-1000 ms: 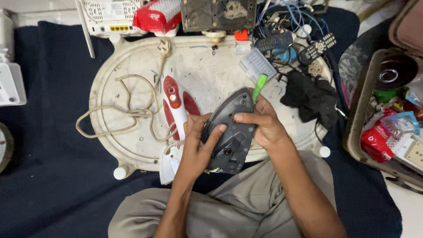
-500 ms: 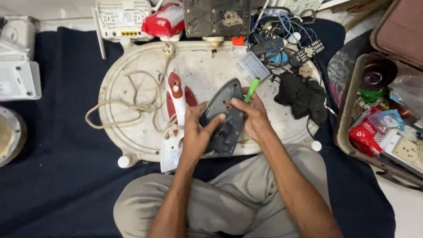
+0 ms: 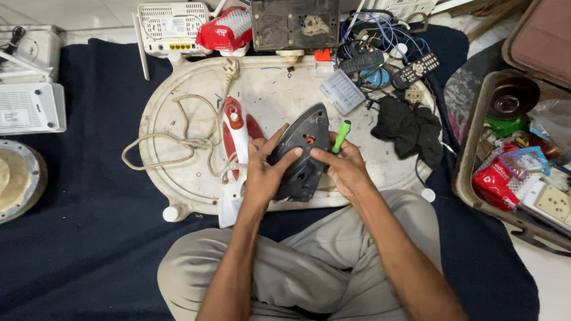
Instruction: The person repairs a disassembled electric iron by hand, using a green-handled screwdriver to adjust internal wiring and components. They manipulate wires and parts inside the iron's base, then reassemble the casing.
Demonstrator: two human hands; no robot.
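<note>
- Far to the left of the hands, a white plastic router box (image 3: 31, 108) lies on the dark blue cloth (image 3: 89, 238) that covers the floor.
- Just left of the left hand, a beige braided power cord (image 3: 178, 142) loops across the white oval plastic board (image 3: 172, 107), beside a red-and-white iron housing (image 3: 237, 134) lying on its side.
- The left hand (image 3: 264, 172) grips the left edge of the dark grey pointed iron soleplate (image 3: 303, 151), thumb spread across its face and fingers splayed upward.
- The dark grey soleplate sits tilted between both hands, above the board's near edge and in front of the person's crossed legs.
- The right hand (image 3: 345, 169) holds the soleplate's right edge, forefinger stretched onto its face, while clasping a green-handled screwdriver (image 3: 341, 137) that sticks up just beyond the knuckles.
- Right of the right hand, a crumpled black cloth (image 3: 410, 131) rests on the board; beyond it lie black remote controls (image 3: 416, 62).
- Far right, an open brown case (image 3: 470, 142) holds packets and parts.
</note>
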